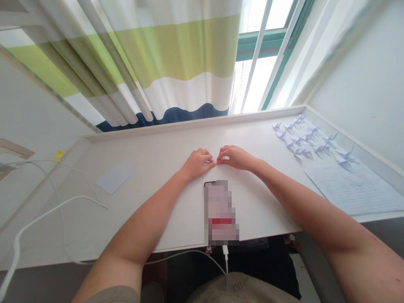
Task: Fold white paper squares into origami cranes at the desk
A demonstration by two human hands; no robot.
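Observation:
My left hand [198, 163] and my right hand [235, 156] meet at the middle of the white desk [158, 147], fingertips pinched together on a small white folded paper [215, 159] that is mostly hidden under the fingers. Both hands press down on it against the desk top. A phone [221, 212] lies just in front of my hands, near the desk's front edge, with a white cable plugged into its near end.
Several small white folded paper cranes [311, 141] sit at the far right of the desk, beside a printed sheet [353, 187]. A blank paper slip [116, 176] lies at the left. White cables [47, 210] run over the left side. Striped curtains and a window stand behind.

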